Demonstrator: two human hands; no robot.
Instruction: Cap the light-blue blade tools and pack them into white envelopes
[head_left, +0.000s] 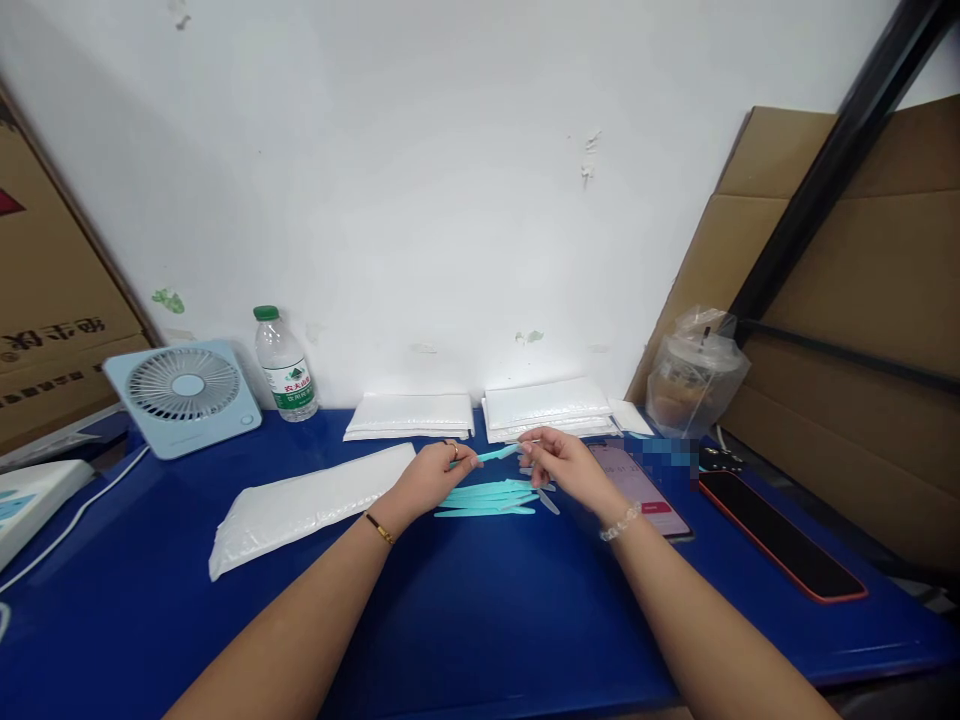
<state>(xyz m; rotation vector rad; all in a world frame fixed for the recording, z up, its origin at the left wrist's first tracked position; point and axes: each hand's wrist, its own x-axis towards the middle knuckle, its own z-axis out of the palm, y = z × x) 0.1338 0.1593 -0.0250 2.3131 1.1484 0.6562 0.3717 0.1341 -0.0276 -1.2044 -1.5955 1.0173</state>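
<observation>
My left hand [437,470] pinches one end of a thin teal stick [496,454] held a little above the blue table [465,620]. My right hand [564,466] closes its fingertips on the stick's other end, which looks clear or pale. Just below both hands lies a small pile of several more teal sticks [487,496], with a few clear pieces beside them. A flat white padded envelope [307,505] lies left of my left hand.
Two stacks of white padded envelopes [480,412] sit against the wall. A small blue fan [184,395] and a water bottle [285,365] stand at the left. Two phones [780,545] lie right, near a bagged drink cup [694,375] and cardboard sheets.
</observation>
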